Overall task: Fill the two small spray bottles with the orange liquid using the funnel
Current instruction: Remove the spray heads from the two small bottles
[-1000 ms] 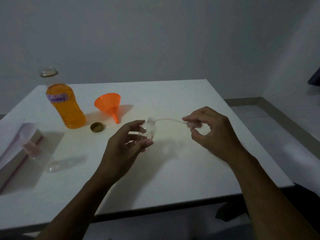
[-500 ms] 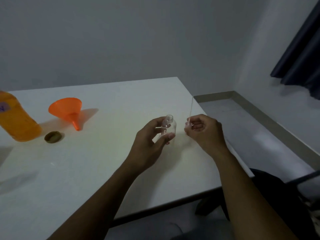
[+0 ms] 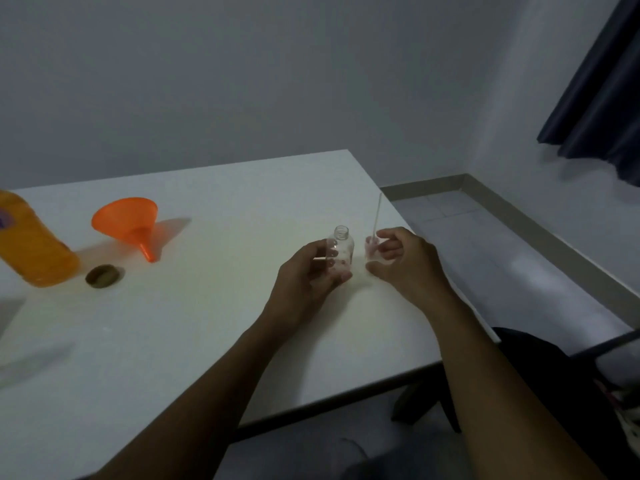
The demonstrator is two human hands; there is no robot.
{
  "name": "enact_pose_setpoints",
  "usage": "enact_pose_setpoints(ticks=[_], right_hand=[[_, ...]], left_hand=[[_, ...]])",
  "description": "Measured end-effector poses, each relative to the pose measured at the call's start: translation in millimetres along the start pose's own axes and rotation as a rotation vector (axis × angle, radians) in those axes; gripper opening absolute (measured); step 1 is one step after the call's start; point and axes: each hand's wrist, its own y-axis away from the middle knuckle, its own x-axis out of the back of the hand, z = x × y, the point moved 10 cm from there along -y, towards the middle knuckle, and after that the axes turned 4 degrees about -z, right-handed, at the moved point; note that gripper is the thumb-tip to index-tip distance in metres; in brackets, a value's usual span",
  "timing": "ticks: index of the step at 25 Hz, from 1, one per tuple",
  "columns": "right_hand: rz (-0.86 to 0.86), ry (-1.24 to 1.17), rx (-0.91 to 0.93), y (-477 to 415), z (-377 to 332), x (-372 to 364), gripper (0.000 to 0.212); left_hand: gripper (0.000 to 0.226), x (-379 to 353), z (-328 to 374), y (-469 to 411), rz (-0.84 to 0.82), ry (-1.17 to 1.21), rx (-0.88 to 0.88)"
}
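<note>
Small spray bottle (image 3: 341,251): uncapped, empty, clamped upright in left hand (image 3: 308,275). Right hand (image 3: 401,261), beside bottle, pinches spray head (image 3: 373,249). Funnel (image 3: 126,220), well left of bottle, needed next.

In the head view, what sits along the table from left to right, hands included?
Orange liquid bottle → bottle cap → orange funnel → left hand holding the small spray bottle → right hand holding the spray pump.

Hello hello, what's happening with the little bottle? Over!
Left hand holds small spray bottle, open and empty. Right hand holds pump top, tube up. Funnel lies unused. Nothing blocking.
</note>
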Motion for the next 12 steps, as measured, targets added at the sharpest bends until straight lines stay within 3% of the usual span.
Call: enact_pose_setpoints(ticks=[2,5,8,12], right_hand=[[-0.036,0.007,-0.095,9,8,6,0.044],[-0.089,0.124,-0.151,32,4,14,0.020],[-0.277,0.202,-0.093,67,-28,-7,0.006],[-0.439,0.154,0.131,110,-90,-65,0.007]], left_hand=[[0.061,5,-6,7,-0.032,-0.082,0.020],[0.077,25,-13,29,-0.047,-0.140,0.041],[0.066,59,-12,63,0.009,-0.200,0.048],[0.045,132,8,115,0.221,-0.388,-0.017]])
